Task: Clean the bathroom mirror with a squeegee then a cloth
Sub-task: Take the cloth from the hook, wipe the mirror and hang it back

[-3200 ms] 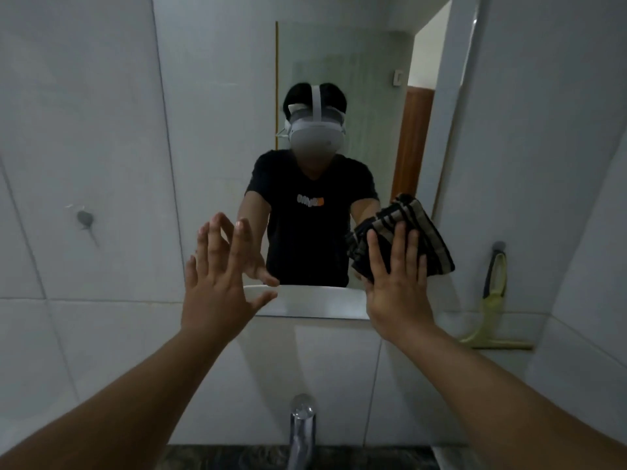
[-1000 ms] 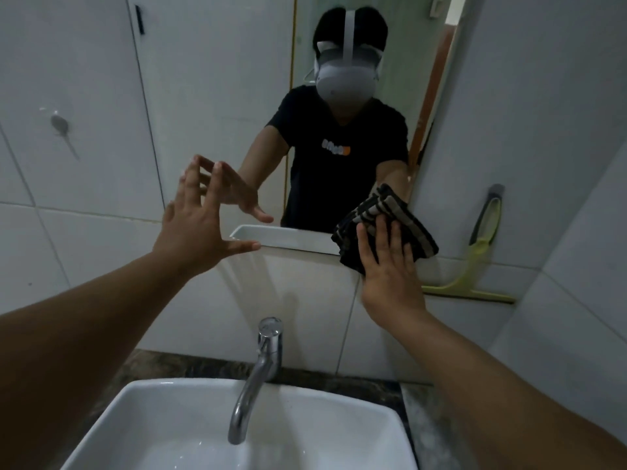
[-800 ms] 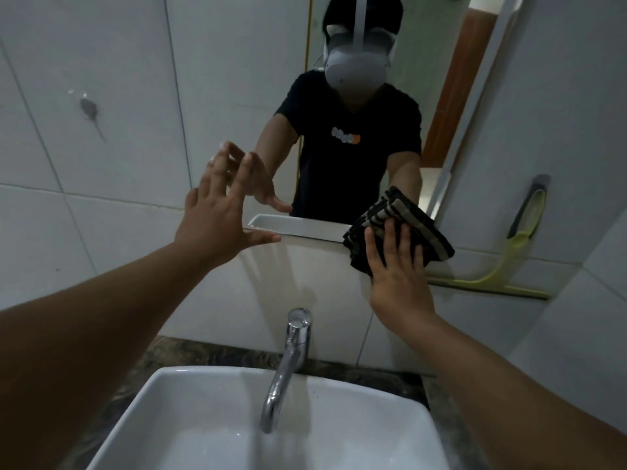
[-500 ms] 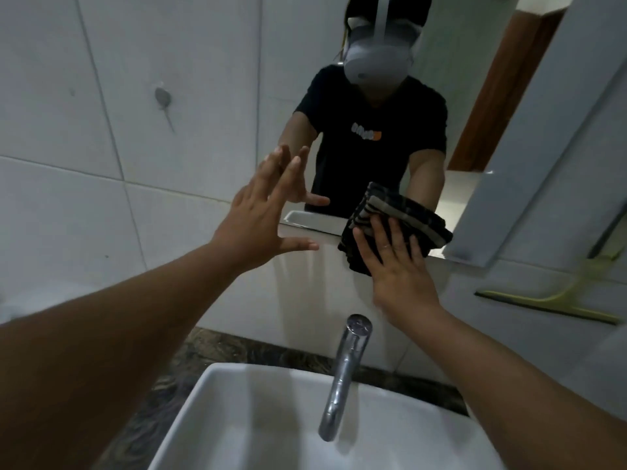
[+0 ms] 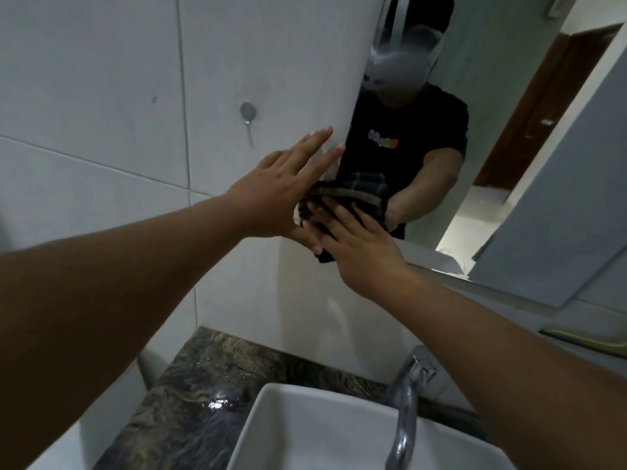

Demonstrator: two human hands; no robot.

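Since half a second ago the view has swung left and the frameless rectangular wall mirror (image 5: 529, 184) now fills only the upper right, its left edge running down behind the hands and its bottom edge slanting toward the lower right. The white rectangular ceramic basin (image 5: 305, 432) has shifted to the bottom middle, cut off by the lower frame edge, and more of the dark veined stone counter (image 5: 203, 395) shows at its left, with a small wet glint near the basin's left corner. The curved chrome tap (image 5: 407, 412) now stands at the basin's right side. The left hand (image 5: 274, 195), earlier held apart with fingers spread, now reaches across, open and flat with fingers straight, its thumb side overlapping the folded dark cloth with pale stripes (image 5: 349, 195); whether it touches the cloth I cannot tell. The right hand (image 5: 356, 242) presses the cloth against the mirror's lower left corner with its open palm and spread fingers, not clenched, covering much of the cloth. The yellow-green plastic squeegee (image 5: 587, 340), whole before, is now only a blade strip at the right frame edge, on the ledge below the mirror.
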